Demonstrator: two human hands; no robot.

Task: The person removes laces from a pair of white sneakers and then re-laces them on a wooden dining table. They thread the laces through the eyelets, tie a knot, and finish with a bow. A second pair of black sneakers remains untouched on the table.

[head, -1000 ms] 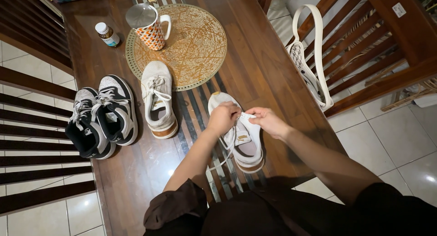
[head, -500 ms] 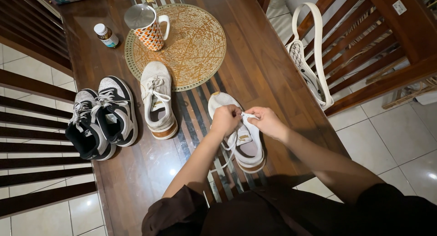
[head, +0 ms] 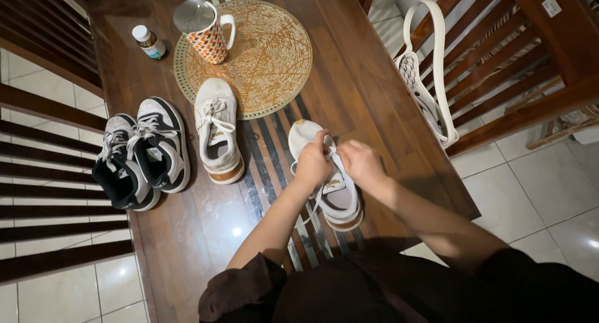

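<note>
Laces (head: pixel 331 156) of the white sneaker (head: pixel 327 179) are pinched between the fingertips of both hands, the left hand (head: pixel 312 164) gripping from the near-left side and the right hand (head: pixel 360 164) from the right, with the fingers curled and pressed together over the tongue; how far the knot is formed cannot be told. The sneaker is set on the slatted middle strip of the dark wooden table (head: pixel 374 98), close to the near edge, its long axis running roughly away from the person, toe pointed towards the far end and slightly to the left, heel nearest the body. A slip of the pinch is judged the likeliest fault, since the strands are thin and held only at the tips; a hard pull could also drag the shoe towards the edge. Its matching sneaker (head: pixel 217 131) is laid just to the left, partly on the round woven mat (head: pixel 274 55), where a patterned mug (head: pixel 206 30) is stood. A black-and-white pair (head: pixel 140 151) is placed farther left, and a small bottle (head: pixel 148 41) beyond.
</note>
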